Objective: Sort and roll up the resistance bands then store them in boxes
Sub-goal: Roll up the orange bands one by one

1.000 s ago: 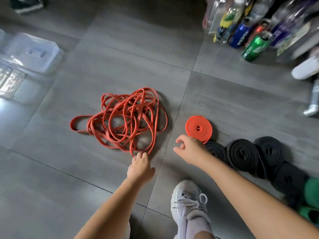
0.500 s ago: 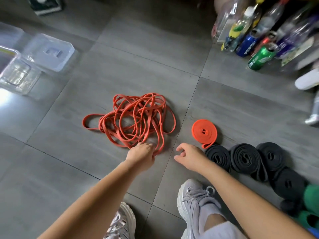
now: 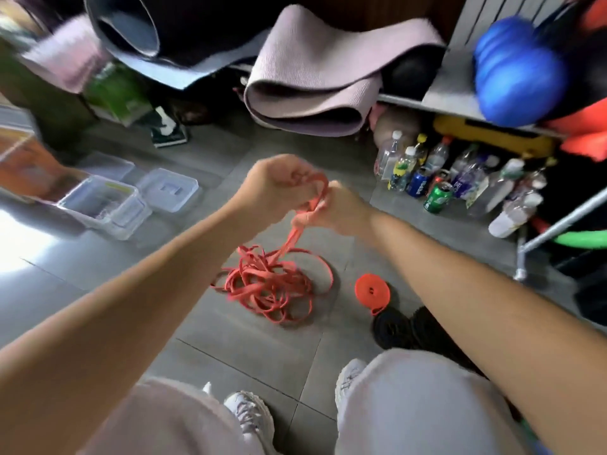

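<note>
Two bare arms reach forward over a grey tiled floor [image 3: 230,339]. The left hand [image 3: 276,183] is curled into a fist around a loop of flat orange rubber band [image 3: 320,188]. The right hand [image 3: 338,210] is close against it, its fingers bent round the same loop a little lower down. Motion blur hides the exact finger positions.

From the hands the band drops as a doubled strand to a tangled heap of orange resistance bands [image 3: 269,284], which lies on the floor between the arms. Just right of the heap, and apart from it, a tightly rolled orange band [image 3: 372,292] shows as a round disc. Beside that, nearer the person, are rolled black bands [image 3: 394,326], partly hidden behind the right forearm.

Well to the left of the heap, an open clear plastic box [image 3: 105,205] sits on the floor with a clear lid [image 3: 167,188] next to it. At the right, plastic bottles and drink cans [image 3: 437,178] stand clustered together. A rolled pink exercise mat [image 3: 312,87] lies beyond the hands, and a blue ball [image 3: 515,70] sits at the upper right. At the bottom are knees in pale trousers [image 3: 410,405] and white trainers [image 3: 251,418].
</note>
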`<state>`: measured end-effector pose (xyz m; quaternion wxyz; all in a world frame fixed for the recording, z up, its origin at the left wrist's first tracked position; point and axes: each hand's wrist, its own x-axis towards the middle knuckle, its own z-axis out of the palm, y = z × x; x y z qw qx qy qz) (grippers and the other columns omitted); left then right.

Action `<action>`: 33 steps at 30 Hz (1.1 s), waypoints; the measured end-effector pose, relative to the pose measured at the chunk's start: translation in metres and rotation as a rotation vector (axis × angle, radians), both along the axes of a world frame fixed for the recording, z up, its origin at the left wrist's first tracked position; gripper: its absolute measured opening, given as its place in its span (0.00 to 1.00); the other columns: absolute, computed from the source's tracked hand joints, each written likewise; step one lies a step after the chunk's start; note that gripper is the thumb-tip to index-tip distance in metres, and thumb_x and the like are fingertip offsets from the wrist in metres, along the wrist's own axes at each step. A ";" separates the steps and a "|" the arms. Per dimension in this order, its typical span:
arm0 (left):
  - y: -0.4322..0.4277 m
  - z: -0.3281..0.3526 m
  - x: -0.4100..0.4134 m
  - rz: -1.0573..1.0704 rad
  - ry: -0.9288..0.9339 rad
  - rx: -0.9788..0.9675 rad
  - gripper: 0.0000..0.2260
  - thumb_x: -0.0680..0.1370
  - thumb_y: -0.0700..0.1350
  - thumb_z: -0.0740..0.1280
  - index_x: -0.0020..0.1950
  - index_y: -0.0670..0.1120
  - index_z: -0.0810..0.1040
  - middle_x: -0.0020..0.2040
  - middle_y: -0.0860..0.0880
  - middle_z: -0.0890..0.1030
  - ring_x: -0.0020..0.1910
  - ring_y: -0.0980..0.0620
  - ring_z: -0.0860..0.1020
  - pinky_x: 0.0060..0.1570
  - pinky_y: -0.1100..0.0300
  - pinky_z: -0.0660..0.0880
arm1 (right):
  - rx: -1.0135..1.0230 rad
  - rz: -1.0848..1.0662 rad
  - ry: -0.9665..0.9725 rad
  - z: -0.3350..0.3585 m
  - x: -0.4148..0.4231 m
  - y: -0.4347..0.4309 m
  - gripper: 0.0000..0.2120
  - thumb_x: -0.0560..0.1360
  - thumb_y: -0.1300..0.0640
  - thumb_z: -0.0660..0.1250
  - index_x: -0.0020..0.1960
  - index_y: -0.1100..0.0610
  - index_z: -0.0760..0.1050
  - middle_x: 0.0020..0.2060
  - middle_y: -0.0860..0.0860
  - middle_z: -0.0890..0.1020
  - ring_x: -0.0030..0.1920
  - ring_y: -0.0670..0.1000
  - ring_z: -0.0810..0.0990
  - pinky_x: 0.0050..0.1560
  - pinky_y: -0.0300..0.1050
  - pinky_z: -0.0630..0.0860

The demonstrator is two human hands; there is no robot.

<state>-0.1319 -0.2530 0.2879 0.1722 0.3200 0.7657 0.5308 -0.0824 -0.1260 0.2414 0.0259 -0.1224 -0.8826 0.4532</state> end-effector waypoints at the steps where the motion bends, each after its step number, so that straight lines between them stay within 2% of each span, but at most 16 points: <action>1: -0.011 0.015 0.005 0.020 -0.066 0.124 0.04 0.71 0.37 0.72 0.40 0.45 0.80 0.37 0.44 0.78 0.37 0.47 0.78 0.40 0.58 0.80 | -0.019 -0.004 0.049 0.011 -0.001 -0.006 0.08 0.63 0.57 0.76 0.34 0.54 0.77 0.34 0.49 0.81 0.36 0.45 0.79 0.41 0.44 0.75; 3: -0.035 0.041 0.014 0.056 -0.194 0.353 0.02 0.70 0.39 0.70 0.41 0.44 0.79 0.35 0.46 0.78 0.35 0.49 0.78 0.46 0.47 0.80 | -0.011 -0.006 0.143 0.031 0.002 -0.018 0.10 0.65 0.61 0.74 0.32 0.51 0.74 0.29 0.44 0.78 0.30 0.41 0.73 0.37 0.40 0.71; 5: -0.053 0.060 0.023 0.042 -0.292 0.530 0.01 0.74 0.38 0.68 0.43 0.41 0.78 0.34 0.46 0.79 0.36 0.49 0.78 0.47 0.47 0.80 | 0.002 0.021 0.186 0.041 0.013 -0.031 0.14 0.66 0.64 0.71 0.31 0.48 0.71 0.25 0.42 0.73 0.26 0.40 0.70 0.32 0.35 0.65; 7: -0.064 0.069 0.034 0.047 -0.299 0.602 0.03 0.76 0.37 0.66 0.43 0.41 0.79 0.35 0.45 0.78 0.37 0.48 0.78 0.47 0.48 0.80 | 0.021 0.059 0.147 0.033 0.027 -0.037 0.12 0.66 0.62 0.71 0.32 0.47 0.71 0.28 0.44 0.75 0.27 0.40 0.71 0.34 0.35 0.67; 10: -0.073 0.066 0.047 0.097 -0.223 0.449 0.04 0.77 0.36 0.66 0.45 0.42 0.79 0.37 0.45 0.77 0.38 0.51 0.77 0.48 0.50 0.80 | 0.108 0.056 0.027 0.023 0.047 -0.036 0.05 0.65 0.53 0.69 0.33 0.46 0.74 0.30 0.47 0.80 0.34 0.48 0.79 0.41 0.47 0.76; 12: -0.079 0.062 0.049 0.131 -0.177 0.342 0.04 0.77 0.38 0.66 0.46 0.45 0.80 0.40 0.44 0.75 0.40 0.52 0.76 0.49 0.53 0.80 | 0.076 -0.053 0.042 0.032 0.053 -0.030 0.08 0.70 0.57 0.69 0.35 0.49 0.74 0.30 0.49 0.80 0.32 0.45 0.80 0.39 0.48 0.78; 13: -0.081 0.061 0.048 0.163 -0.171 0.318 0.04 0.77 0.39 0.67 0.45 0.47 0.80 0.40 0.45 0.75 0.40 0.53 0.76 0.48 0.55 0.79 | -0.003 -0.141 0.103 0.042 0.055 -0.029 0.09 0.73 0.60 0.69 0.37 0.51 0.73 0.30 0.50 0.78 0.28 0.41 0.78 0.34 0.43 0.78; 15: -0.087 0.059 0.046 0.256 -0.167 0.287 0.04 0.77 0.41 0.67 0.44 0.50 0.79 0.39 0.50 0.77 0.39 0.57 0.77 0.44 0.59 0.77 | -0.127 -0.277 0.252 0.066 0.060 -0.031 0.07 0.75 0.63 0.66 0.40 0.56 0.72 0.29 0.50 0.76 0.22 0.38 0.74 0.28 0.34 0.74; 18: -0.094 0.053 0.045 0.324 -0.147 0.246 0.04 0.77 0.42 0.66 0.46 0.50 0.79 0.40 0.51 0.79 0.40 0.57 0.77 0.38 0.62 0.76 | -0.125 -0.344 0.511 0.092 0.067 -0.044 0.11 0.74 0.66 0.65 0.37 0.53 0.73 0.25 0.49 0.76 0.20 0.40 0.73 0.27 0.34 0.72; 21: -0.099 0.052 0.050 0.272 -0.184 0.298 0.04 0.79 0.42 0.64 0.48 0.48 0.78 0.42 0.49 0.81 0.38 0.56 0.79 0.38 0.62 0.76 | -0.249 -0.348 0.776 0.111 0.074 -0.064 0.11 0.73 0.68 0.65 0.36 0.54 0.73 0.22 0.44 0.77 0.22 0.42 0.75 0.26 0.33 0.71; 23: -0.101 0.053 0.053 0.221 -0.178 0.313 0.05 0.79 0.41 0.63 0.48 0.48 0.78 0.42 0.50 0.82 0.38 0.55 0.79 0.38 0.62 0.76 | -0.316 -0.310 0.847 0.119 0.078 -0.074 0.11 0.73 0.69 0.64 0.37 0.55 0.74 0.23 0.44 0.77 0.23 0.43 0.75 0.26 0.33 0.71; 25: -0.101 0.051 0.056 0.193 -0.175 0.305 0.04 0.79 0.42 0.64 0.48 0.47 0.78 0.41 0.49 0.82 0.39 0.54 0.79 0.37 0.62 0.77 | -0.303 -0.255 0.752 0.117 0.080 -0.077 0.11 0.72 0.69 0.64 0.38 0.55 0.75 0.24 0.44 0.78 0.24 0.43 0.75 0.26 0.34 0.72; 29: -0.104 0.044 0.050 0.287 -0.217 0.281 0.05 0.79 0.44 0.65 0.52 0.46 0.79 0.39 0.52 0.81 0.43 0.52 0.81 0.38 0.61 0.76 | -0.230 -0.158 0.349 0.093 0.079 -0.072 0.08 0.73 0.66 0.68 0.38 0.55 0.75 0.32 0.54 0.80 0.28 0.44 0.79 0.32 0.37 0.78; 31: -0.105 0.035 0.047 0.214 -0.245 0.189 0.08 0.77 0.45 0.66 0.56 0.49 0.76 0.44 0.53 0.80 0.45 0.54 0.80 0.42 0.60 0.76 | -0.280 -0.188 0.313 0.088 0.079 -0.070 0.04 0.74 0.66 0.67 0.41 0.59 0.76 0.32 0.55 0.80 0.26 0.43 0.78 0.31 0.36 0.78; 33: -0.103 0.024 0.050 -0.002 -0.214 -0.023 0.17 0.73 0.46 0.71 0.60 0.50 0.72 0.52 0.52 0.78 0.51 0.56 0.78 0.50 0.59 0.76 | -0.387 -0.207 0.348 0.092 0.079 -0.071 0.03 0.74 0.67 0.66 0.44 0.62 0.76 0.32 0.54 0.81 0.27 0.44 0.80 0.32 0.38 0.80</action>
